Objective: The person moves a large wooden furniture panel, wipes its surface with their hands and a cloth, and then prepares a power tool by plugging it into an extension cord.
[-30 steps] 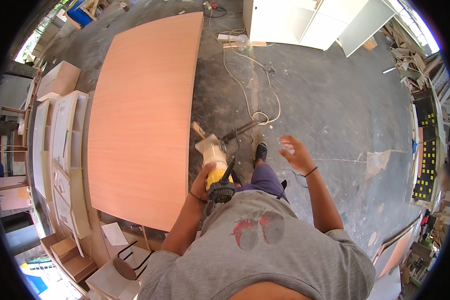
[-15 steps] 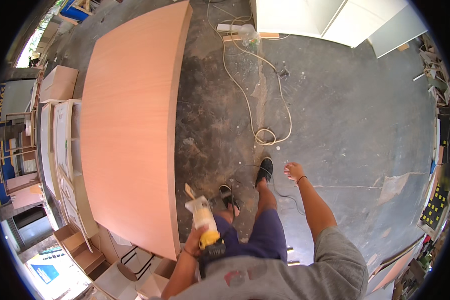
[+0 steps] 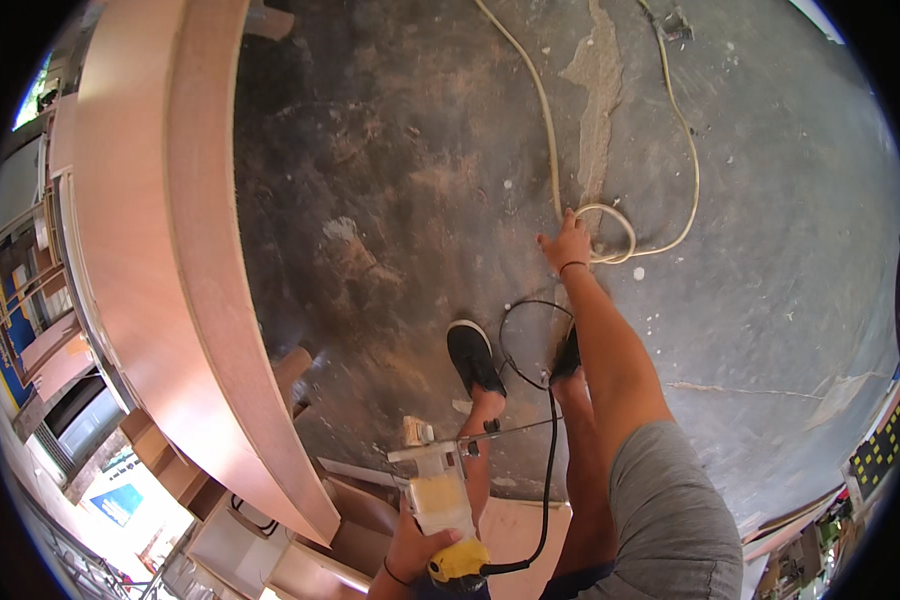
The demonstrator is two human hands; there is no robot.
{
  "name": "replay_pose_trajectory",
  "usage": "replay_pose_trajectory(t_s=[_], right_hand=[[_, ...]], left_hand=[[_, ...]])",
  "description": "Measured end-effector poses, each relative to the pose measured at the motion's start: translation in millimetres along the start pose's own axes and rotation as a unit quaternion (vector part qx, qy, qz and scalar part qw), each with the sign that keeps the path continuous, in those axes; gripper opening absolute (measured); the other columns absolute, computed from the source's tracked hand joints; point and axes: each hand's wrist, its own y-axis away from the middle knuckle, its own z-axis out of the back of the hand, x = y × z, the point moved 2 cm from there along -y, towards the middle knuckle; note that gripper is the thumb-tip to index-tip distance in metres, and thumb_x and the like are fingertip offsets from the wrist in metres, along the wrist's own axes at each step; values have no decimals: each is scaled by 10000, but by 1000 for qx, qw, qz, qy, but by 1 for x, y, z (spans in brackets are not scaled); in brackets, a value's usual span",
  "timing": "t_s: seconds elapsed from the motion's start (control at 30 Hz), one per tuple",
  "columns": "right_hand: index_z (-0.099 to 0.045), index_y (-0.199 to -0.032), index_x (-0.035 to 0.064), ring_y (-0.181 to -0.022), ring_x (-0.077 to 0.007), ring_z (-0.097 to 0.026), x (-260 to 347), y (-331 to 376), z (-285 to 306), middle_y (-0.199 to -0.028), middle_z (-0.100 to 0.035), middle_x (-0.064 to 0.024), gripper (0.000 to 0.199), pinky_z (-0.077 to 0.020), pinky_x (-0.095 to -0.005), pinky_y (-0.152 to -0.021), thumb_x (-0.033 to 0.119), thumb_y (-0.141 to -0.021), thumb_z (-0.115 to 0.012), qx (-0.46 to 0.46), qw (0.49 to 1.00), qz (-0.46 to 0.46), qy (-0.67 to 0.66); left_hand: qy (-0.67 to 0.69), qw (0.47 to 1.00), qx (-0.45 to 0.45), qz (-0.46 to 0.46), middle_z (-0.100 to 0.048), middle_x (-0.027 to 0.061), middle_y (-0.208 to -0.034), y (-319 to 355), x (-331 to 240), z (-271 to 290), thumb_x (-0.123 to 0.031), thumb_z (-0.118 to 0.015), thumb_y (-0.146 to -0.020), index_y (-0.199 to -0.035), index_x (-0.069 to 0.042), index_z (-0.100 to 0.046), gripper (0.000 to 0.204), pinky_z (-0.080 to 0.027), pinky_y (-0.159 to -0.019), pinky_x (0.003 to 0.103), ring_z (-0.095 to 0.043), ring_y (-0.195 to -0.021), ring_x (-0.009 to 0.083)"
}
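Note:
My left hand [image 3: 415, 550] is wrapped round a trim router [image 3: 440, 497] with a pale body, a yellow end cap and a metal base. A black cord [image 3: 550, 470] leaves the yellow end, runs up past my legs and loops near my feet. My right arm reaches down and forward. My right hand [image 3: 568, 244] has thumb and forefinger apart over a cream cable [image 3: 625, 225] coiled on the floor. Whether the fingers touch this cable, I cannot tell. No held thing shows in that hand.
A large wooden panel [image 3: 140, 180] with a thick edge stands along my left, on short supports. Cabinet boxes [image 3: 300, 570] sit at the lower left. My dark shoes [image 3: 470, 352] are on the stained grey floor [image 3: 400, 150], which has a rough patched crack.
My view has dropped closer to the floor. My right hand has reached forward to the coiled cable. The router stays in my left hand, with its cord now plainly in sight.

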Motion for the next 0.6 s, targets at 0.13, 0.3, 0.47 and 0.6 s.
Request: replay_pose_trajectory(t_s=[0.13, 0.3, 0.47, 0.6], right_hand=[[-475, -1202, 56, -1019, -343, -553, -45, 73, 2, -1037, -602, -198, 474, -403, -458, -891, 318, -815, -557, 81, 996, 19, -29], [-587, -1102, 108, -1075, -277, -536, -288, 285, 95, -1084, -607, -134, 327, -322, -442, -980, 245, -811, -532, 328, 898, -72, 285], [-636, -1082, 119, -1150, -234, -508, -347, 365, 244, -1143, -594, -115, 327, -299, -469, -1017, 243, -790, -556, 410, 768, -202, 449], [-548, -1165, 71, -1179, -284, -463, -309, 208, 205, -1201, -530, -161, 456, -317, -444, -1015, 308, -778, -588, 260, 900, -205, 285]], left_hand=[[-91, 995, -39, -32, -515, 107, -1084, -5, -18, -1, -128, -768, -643, -1214, -2, -304, 747, -472, -849, 330, -544, -995, 184], [-89, 992, -20, -91, -512, 95, -1085, 4, -39, 6, -108, -781, -643, -1219, -3, -294, 762, -469, -850, 327, -546, -982, 174], [-83, 991, 23, -99, -532, 120, -1063, 7, -55, 5, -35, -739, -659, -1247, -33, -279, 747, -512, -818, 374, -589, -954, 225], [-97, 990, -3, -101, -526, 123, -1089, 15, -56, 17, -31, -739, -663, -1256, -30, -267, 758, -505, -833, 373, -584, -971, 229]])
